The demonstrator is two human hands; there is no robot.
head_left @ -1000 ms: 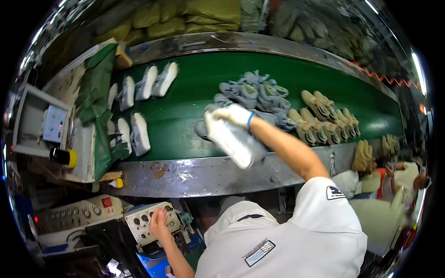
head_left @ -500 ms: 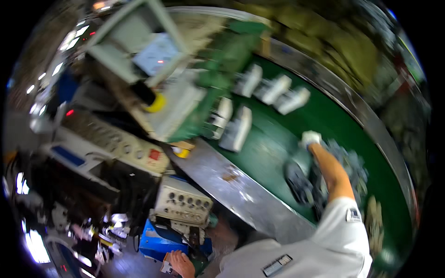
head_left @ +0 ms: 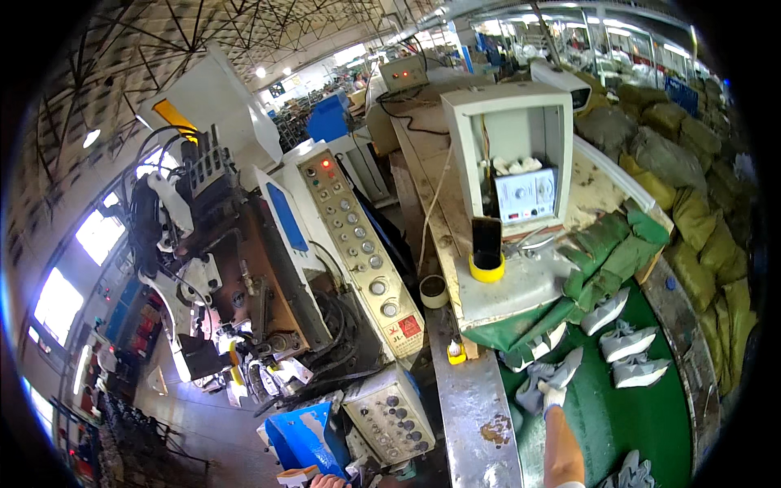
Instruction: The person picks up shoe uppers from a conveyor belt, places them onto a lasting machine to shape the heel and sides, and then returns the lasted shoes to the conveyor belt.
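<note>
View has swung left since 1.0 s ago: cabinet [head_left: 561, 146] shifted from 9 to about 2 o'clock, roof trusses [head_left: 175, 37] now in at 10–11, grey shoe pile [head_left: 630, 475] gone from near 1 out to the rim between 4 and 5, tan shoes out of frame. Gloved right hand [head_left: 553, 395], earlier holding a shoe near centre, then at 3 o'clock, now between 4 and 5 against a grey shoe [head_left: 558, 372], grip unclear. Left hand [head_left: 329, 481] dropped from 7 o'clock to 6:30, mostly cut off.
</note>
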